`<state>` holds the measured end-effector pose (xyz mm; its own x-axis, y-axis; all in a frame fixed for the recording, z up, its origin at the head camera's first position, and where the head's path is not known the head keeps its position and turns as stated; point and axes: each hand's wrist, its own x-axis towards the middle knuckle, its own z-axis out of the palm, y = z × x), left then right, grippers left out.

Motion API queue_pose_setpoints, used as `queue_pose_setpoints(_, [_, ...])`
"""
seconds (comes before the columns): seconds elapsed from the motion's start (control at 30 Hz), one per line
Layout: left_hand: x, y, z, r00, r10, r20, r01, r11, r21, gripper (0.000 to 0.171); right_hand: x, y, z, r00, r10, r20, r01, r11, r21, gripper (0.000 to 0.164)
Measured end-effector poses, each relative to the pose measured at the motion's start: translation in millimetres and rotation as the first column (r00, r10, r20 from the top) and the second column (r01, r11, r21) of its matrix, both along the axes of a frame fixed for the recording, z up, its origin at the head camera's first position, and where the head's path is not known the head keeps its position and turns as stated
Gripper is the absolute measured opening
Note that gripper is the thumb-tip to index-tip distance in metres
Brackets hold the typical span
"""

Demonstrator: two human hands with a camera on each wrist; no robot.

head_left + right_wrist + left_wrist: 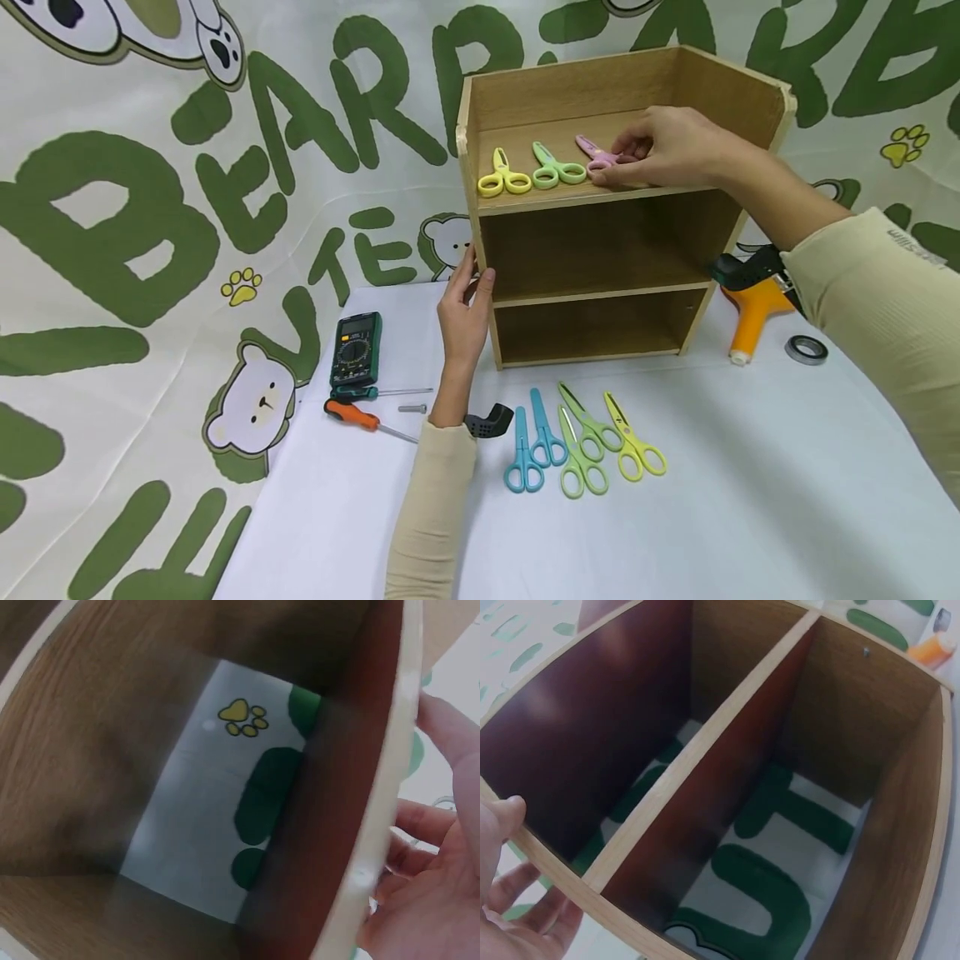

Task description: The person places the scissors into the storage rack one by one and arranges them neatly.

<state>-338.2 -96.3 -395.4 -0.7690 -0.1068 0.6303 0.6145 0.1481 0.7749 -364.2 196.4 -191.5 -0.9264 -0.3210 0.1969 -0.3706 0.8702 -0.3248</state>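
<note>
On the top board of a wooden shelf (585, 292), my right hand (671, 150) pinches the handle end of pink scissors (597, 155), whose blades point toward the back. Green scissors (555, 167) and yellow scissors (502, 175) lie to their left on the same board. My left hand (462, 317) holds the shelf's left side panel, its thumb (508, 816) over the front edge and the fingers along the outside. In the right wrist view, the right hand (439, 862) shows beyond the board edge; the pink scissors are not discernible there.
Before the shelf lie blue scissors (523, 454), light green scissors (581, 467) and yellow scissors (636, 446). Leftward are a multimeter (356, 350), an orange screwdriver (360, 415), a green screwdriver (358, 392) and a bolt (412, 408). At right are an orange-handled tool (750, 317) and a tape roll (807, 350).
</note>
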Motion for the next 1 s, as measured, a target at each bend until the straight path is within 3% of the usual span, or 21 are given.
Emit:
queue_pose_setpoints(0.1, [-1.1,0,-2.2,1.0,-0.001,0.002,0.001,1.0,0.003,0.049,16.6,5,-1.2,0.994,0.0,-0.111,0.002,1.0,0.019,0.065])
queue_pose_setpoints(0.23, [-0.8,0,-1.4,1.0,0.0,0.004,0.0,1.0,-0.012,0.049,48.8,14,-11.2,0.969,0.03,-0.245,-0.029,1.0,0.007,0.048])
queue_pose_setpoints(0.37, [-1.4,0,-0.9,1.0,0.002,0.005,-0.002,1.0,-0.024,0.05,85.0,23,-38.6,0.931,0.131,-0.34,-0.147,0.989,-0.02,0.039])
queue_pose_setpoints(0.47, [-2.7,0,-1.9,1.0,0.005,0.006,-0.005,1.0,-0.021,0.05,108.7,26,-68.7,0.897,0.208,-0.39,-0.236,0.972,-0.024,0.038])
queue_pose_setpoints(0.57, [-3.5,1,-2.1,1.0,0.012,0.003,-0.012,1.0,-0.015,0.049,131.3,24,-104.2,0.902,0.222,-0.369,-0.252,0.967,-0.034,0.039])
queue_pose_setpoints(0.67, [-1.6,2,-0.1,1.0,0.01,0.002,-0.01,1.0,-0.014,0.049,152.8,21,-143.4,0.926,0.206,-0.315,-0.235,0.97,-0.055,0.041])
queue_pose_setpoints(0.8, [10.7,6,11.1,1.0,-0.008,0.015,0.008,1.0,-0.008,0.048,176.1,18,-193.5,0.947,0.185,-0.261,-0.2,0.979,-0.03,0.045])
queue_pose_setpoints(1.0, [23.9,7,24.0,1.0,0.004,0.026,-0.004,1.0,-0.014,0.048,189.1,19,-247.0,0.956,0.192,-0.221,-0.195,0.981,0.008,0.042])
